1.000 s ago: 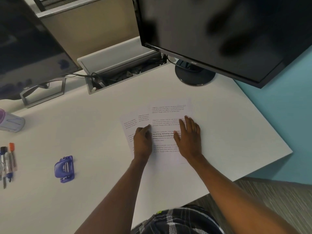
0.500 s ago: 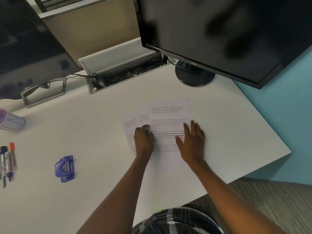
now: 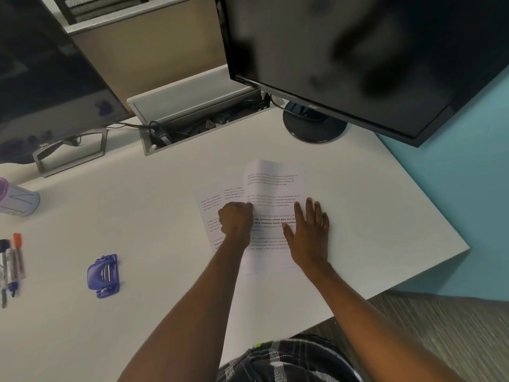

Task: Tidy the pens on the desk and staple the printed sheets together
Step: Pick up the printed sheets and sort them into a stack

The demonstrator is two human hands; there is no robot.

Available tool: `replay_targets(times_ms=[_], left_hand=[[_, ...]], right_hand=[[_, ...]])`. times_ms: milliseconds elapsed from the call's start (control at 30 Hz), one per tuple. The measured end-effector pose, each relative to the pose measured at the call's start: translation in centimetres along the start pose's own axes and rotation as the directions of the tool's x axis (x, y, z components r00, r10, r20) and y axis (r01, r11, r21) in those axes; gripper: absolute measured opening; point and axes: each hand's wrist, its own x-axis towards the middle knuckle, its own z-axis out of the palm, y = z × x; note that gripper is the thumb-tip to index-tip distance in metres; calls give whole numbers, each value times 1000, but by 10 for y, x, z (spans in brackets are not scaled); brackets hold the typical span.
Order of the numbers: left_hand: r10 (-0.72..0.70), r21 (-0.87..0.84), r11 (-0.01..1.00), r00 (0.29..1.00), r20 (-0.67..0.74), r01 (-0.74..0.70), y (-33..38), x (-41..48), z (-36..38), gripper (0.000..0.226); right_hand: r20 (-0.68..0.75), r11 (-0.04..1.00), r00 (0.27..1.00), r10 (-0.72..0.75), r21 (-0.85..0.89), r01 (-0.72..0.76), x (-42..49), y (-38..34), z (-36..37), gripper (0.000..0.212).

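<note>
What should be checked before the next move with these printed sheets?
1. Sheets squared up: not ok. The top sheet lies askew over the lower sheets, which fan out to its left.
2. Grip of left hand on the top sheet's edge: ok, fingers curled there.
3. Flat right hand pressing the top sheet down: ok.
4. Reachable stapler: ok, it lies free on the desk to the left.
5. Tidied pens: cannot tell. They lie side by side at the frame's left edge.

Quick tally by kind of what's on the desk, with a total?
Printed sheets: 3
Pens: at least 3, blurred at the frame edge
Monitors: 2
Purple stapler: 1
Tumbler on its side: 1
Total: at least 10
</note>
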Motion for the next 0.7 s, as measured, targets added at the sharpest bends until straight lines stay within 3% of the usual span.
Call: replay_targets(times_ms=[133, 233, 533, 633, 700], left_hand=[[9, -13, 1000, 999, 40, -9, 7, -3, 4, 40], [-1, -76, 997, 999, 45, 4, 10, -4, 5, 21], [-65, -89, 992, 967, 247, 90, 17, 2, -8, 45], [-80, -96, 988, 935, 345, 120, 20, -1, -11, 39], [-54, -101, 991, 952, 300, 87, 18, 0, -11, 34]], right_hand=[[-7, 1000, 1000, 3, -1, -3, 0, 0, 2, 66], [-16, 1000, 1000, 2, 2, -2, -1, 1, 4, 66], [-31, 1000, 999, -9, 19, 10, -2, 3, 10, 65], [-30, 1000, 999, -14, 14, 15, -2, 4, 11, 65], [-32, 1000, 999, -14, 16, 14, -2, 4, 11, 65]])
